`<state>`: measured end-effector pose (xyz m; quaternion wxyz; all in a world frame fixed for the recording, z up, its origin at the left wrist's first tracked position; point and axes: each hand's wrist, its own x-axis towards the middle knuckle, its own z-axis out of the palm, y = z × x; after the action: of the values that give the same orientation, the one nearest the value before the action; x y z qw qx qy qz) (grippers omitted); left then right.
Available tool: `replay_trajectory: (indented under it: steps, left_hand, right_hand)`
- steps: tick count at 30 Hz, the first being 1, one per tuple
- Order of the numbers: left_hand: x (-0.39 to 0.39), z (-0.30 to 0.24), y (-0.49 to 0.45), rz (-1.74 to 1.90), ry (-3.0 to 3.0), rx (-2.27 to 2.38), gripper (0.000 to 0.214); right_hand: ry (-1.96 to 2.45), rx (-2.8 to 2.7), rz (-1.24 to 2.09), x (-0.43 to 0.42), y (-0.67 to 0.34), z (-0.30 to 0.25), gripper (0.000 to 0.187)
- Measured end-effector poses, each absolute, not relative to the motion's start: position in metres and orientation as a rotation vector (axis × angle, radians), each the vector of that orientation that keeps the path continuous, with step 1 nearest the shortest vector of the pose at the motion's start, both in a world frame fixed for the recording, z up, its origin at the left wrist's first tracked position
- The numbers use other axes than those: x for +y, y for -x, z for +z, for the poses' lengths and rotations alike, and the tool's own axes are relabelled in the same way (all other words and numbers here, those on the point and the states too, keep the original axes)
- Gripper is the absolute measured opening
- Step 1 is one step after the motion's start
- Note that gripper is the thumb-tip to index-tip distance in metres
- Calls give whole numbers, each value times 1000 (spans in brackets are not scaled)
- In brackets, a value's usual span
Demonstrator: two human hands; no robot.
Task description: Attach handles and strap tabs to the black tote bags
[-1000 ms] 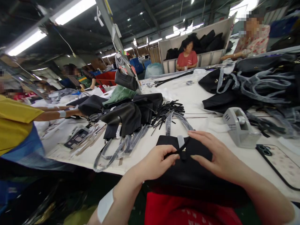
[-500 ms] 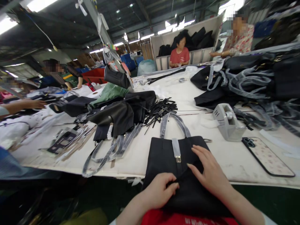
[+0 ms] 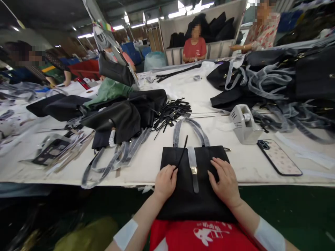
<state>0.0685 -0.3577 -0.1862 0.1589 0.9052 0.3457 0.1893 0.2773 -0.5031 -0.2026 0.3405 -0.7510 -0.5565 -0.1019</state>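
A black handbag [image 3: 180, 195] lies at the table's front edge, its lower part reaching over my lap. Its two handles [image 3: 192, 122] are wrapped in clear film and point away from me. Down its front runs a closure tab [image 3: 194, 170] with a gold clasp and white wrapping. My left hand [image 3: 166, 183] pinches a thin black strap [image 3: 184, 148], which sticks up over the bag's left side. Flat on the right side of the bag rests my right hand [image 3: 225, 179], fingers apart.
A tape dispenser [image 3: 244, 125] and a phone [image 3: 280, 157] are at the right. Loose black straps [image 3: 174, 111] lie behind the bag. Black bags are piled left [image 3: 117, 118] and right [image 3: 272, 69]. Across the table are co-workers [image 3: 195, 48].
My left hand has moved up and left from the bag's middle and now has a thin black strap. The bag lies flatter, with its tab fully visible. My view has shifted.
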Motion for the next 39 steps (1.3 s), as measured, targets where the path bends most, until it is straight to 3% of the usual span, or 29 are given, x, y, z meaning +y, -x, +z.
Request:
replay_trajectory:
  steps: [9,17,22,25,28,32,39]
  left_hand:
    - [-378,-192,-60,492,-2597,999,29]
    - [-376,-157,-75,558,-2306,987,25]
    - [-374,-140,-96,566,-2149,957,23]
    - [-369,-140,-102,532,-2046,951,24]
    - [-360,-139,-106,473,-1918,969,25]
    - [-346,-129,-114,409,-1913,960,26]
    - [-327,-97,-135,100,-2170,684,28]
  right_hand:
    - [1936,-1593,-159,-524,-259,-216,36]
    - [2082,-1283,-224,-482,-309,-153,38]
    - [2380,-1266,341,-435,-349,-144,35]
    - [2140,-1203,674,-424,-358,-143,22]
    - [1796,-1067,867,-426,-360,-137,29]
    - [1595,-1019,895,-430,-361,-119,37]
    - [1387,-1063,948,-425,-358,-97,32]
